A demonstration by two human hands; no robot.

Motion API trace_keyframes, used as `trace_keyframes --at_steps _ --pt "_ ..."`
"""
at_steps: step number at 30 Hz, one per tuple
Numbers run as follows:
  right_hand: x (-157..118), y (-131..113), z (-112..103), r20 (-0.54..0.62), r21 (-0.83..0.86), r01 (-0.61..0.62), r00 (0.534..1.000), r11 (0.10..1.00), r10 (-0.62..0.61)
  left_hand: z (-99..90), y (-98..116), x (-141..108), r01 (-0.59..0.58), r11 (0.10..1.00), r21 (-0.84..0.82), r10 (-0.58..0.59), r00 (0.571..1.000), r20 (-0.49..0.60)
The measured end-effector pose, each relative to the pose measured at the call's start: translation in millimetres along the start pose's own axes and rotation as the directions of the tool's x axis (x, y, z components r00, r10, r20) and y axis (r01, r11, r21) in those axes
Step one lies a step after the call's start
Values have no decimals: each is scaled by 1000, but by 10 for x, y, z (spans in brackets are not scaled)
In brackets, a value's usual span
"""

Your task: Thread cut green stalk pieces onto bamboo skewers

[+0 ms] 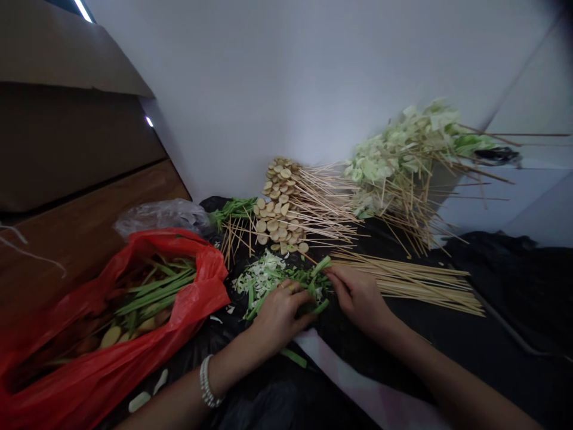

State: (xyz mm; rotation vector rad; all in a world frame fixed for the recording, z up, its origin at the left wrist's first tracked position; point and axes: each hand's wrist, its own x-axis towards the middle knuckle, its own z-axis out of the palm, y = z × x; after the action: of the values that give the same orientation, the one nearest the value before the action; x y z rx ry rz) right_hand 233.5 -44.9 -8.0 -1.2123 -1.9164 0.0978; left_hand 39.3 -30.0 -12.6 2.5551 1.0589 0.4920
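My right hand (360,297) pinches a thin wooden skewer (310,258) that slants up to the left. Cut green vegetable pieces (321,264) sit by the skewer, just beyond my fingertips; whether they are all threaded on it I cannot tell. My left hand (284,313), with a ring and a beaded bracelet, curls over a pile of chopped greens and white shreds (264,276). Its thumb and fingers close around a green stalk piece (321,307), partly hidden by the hand. Another cut stalk (294,358) lies below my left hand on the black plastic sheet (268,397).
Bare skewers (425,283) lie right of the pile. Behind are skewered potato slices (280,224), skewered greens (237,209) and a heap of skewered cabbage (403,149) against the wall. At left, a red plastic bag (210,275) holds long green beans and potato slices.
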Motion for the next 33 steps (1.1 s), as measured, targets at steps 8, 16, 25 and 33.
trace_keyframes --at_steps 8,16,25,33 --pt "-8 -1 12 -21 7 -1 1000 1000 2 -19 19 -16 -26 999 -33 23 996 -86" --pt "-17 -17 -6 -35 7 6 999 1000 -6 -214 -284 119 95 454 -886 -506 846 -168" --pt "-67 -4 53 139 -66 43 990 997 -33 -283 -370 166 73 -264 -962 -541 814 210" --pt "-73 9 55 152 -82 39 988 996 -26 -306 -353 164 68 -286 -956 -521 826 215"
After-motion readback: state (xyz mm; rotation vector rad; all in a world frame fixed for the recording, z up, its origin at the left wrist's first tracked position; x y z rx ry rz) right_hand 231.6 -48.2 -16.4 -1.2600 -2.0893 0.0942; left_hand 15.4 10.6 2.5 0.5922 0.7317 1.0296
